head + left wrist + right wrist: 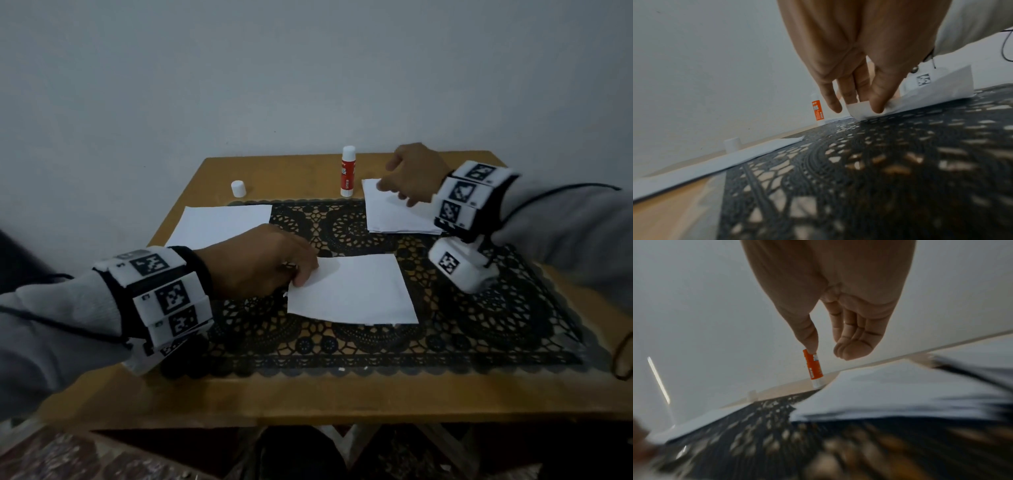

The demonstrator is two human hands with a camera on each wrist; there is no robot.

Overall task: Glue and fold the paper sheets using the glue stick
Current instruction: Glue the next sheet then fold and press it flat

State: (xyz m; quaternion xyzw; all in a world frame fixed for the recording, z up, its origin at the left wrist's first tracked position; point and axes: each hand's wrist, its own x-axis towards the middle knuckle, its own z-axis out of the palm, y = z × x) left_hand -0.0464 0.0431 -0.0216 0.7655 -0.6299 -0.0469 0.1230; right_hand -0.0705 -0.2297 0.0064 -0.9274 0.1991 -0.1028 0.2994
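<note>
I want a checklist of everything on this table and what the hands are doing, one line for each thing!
Surface: wooden table with a black lace mat on it.
Job's things: glue stick stands upright at the back, uncapped; its white cap stands apart to the left. Folded sheet lies mid-mat; paper stack at back right; another sheet at back left.
Clutter: nothing seen.
Hands: left hand pinches the folded sheet's left edge; right hand hovers empty over the paper stack, fingers loose.
Cables: thin black cable runs along the right sleeve, another along the left.
Surroundings: plain pale wall behind the table.
</note>
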